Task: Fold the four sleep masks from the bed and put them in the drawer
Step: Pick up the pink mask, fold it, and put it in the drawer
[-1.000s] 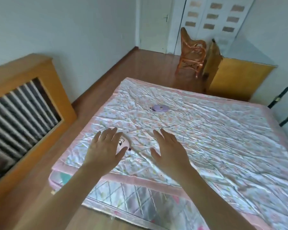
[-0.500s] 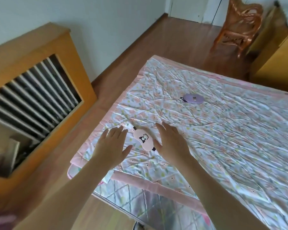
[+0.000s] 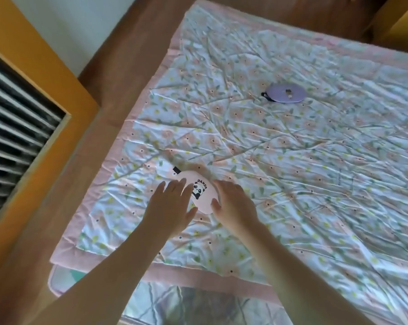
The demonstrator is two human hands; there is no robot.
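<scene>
A pink sleep mask [image 3: 205, 194] with a panda print lies folded on the flowered bed cover [image 3: 292, 160], near the bed's left front corner. Its black strap end sticks out at the upper left. My left hand [image 3: 170, 207] rests flat on the mask's left side, fingers apart. My right hand [image 3: 233, 204] lies on its right edge, thumb against the mask. A purple sleep mask [image 3: 285, 92] lies folded farther back on the bed, apart from both hands. No drawer is in view.
A wooden cabinet with dark slats [image 3: 22, 118] stands at the left, with a strip of wooden floor [image 3: 118, 73] between it and the bed. A yellow piece of furniture [image 3: 407, 24] sits at the far right corner.
The camera has tilted down and closer to the bed. Both hands have closed in on the pink mask; the left hand now lies on it and the right touches its edge.
</scene>
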